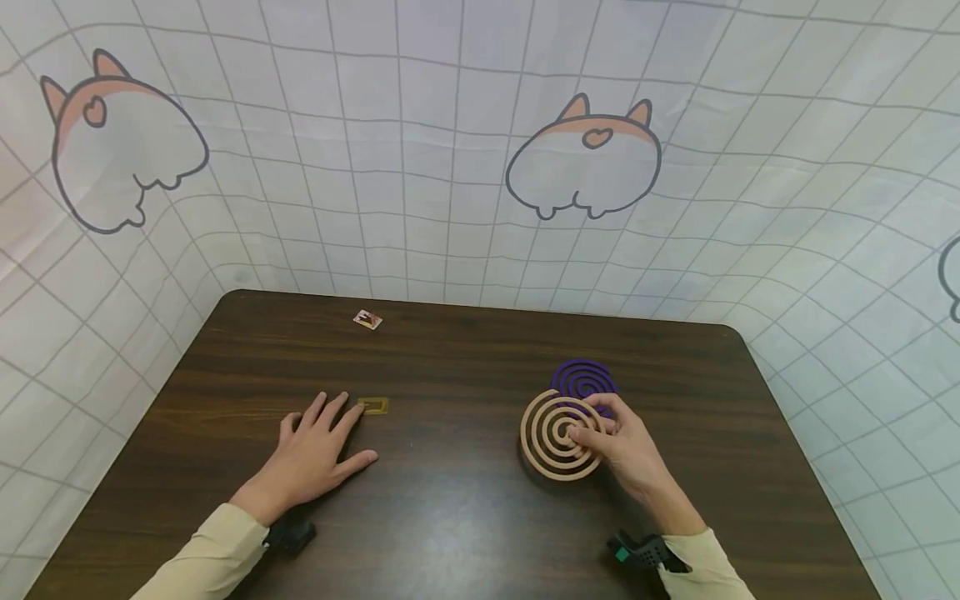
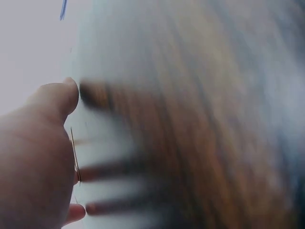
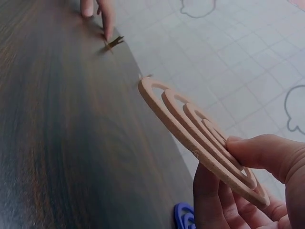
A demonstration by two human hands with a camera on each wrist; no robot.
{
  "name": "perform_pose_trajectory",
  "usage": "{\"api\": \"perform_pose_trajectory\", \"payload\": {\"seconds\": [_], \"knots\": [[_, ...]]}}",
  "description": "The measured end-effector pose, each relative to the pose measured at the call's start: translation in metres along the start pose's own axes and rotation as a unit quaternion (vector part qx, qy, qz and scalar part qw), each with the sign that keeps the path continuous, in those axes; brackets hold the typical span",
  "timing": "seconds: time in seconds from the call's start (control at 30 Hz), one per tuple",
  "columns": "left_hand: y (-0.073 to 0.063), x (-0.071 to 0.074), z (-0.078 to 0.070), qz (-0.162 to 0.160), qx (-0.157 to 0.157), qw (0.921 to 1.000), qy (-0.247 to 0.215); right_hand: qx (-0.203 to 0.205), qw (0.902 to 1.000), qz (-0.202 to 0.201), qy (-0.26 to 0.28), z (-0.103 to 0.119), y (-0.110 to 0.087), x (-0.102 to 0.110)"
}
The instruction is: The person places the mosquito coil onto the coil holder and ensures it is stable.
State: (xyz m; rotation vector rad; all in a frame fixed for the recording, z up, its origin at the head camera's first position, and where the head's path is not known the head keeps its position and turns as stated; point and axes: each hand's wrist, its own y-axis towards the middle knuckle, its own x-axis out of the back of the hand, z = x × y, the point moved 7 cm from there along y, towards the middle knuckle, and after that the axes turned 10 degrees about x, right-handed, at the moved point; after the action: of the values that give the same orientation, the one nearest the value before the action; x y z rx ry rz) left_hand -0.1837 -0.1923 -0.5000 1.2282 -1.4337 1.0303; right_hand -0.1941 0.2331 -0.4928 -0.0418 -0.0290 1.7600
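Note:
My right hand (image 1: 633, 450) pinches a tan mosquito coil (image 1: 534, 433) near its centre, thumb on top and fingers below. In the right wrist view the coil (image 3: 176, 129) is tilted and held above the table. A purple mosquito coil (image 1: 576, 368) lies just behind it, partly covered by the tan coil and fingers. My left hand (image 1: 311, 458) is spread palm down at the table, fingers straight. Its index fingertip is right at a small flat gold metal coil stand (image 1: 377, 406), which has a raised prong in the right wrist view.
A small printed card or packet (image 1: 367, 319) lies near the back edge of the dark wood table (image 1: 450, 358). White gridded curtains (image 1: 450, 167) with cartoon animal prints surround the back and sides.

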Motion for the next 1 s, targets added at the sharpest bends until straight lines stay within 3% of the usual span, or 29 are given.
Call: {"api": "perform_pose_trajectory", "payload": {"seconds": [1.0], "knots": [[-0.005,-0.008,-0.026,-0.001,-0.031,0.9995,0.009,0.01,0.9989,0.016,0.042,0.006,0.019,-0.032]]}}
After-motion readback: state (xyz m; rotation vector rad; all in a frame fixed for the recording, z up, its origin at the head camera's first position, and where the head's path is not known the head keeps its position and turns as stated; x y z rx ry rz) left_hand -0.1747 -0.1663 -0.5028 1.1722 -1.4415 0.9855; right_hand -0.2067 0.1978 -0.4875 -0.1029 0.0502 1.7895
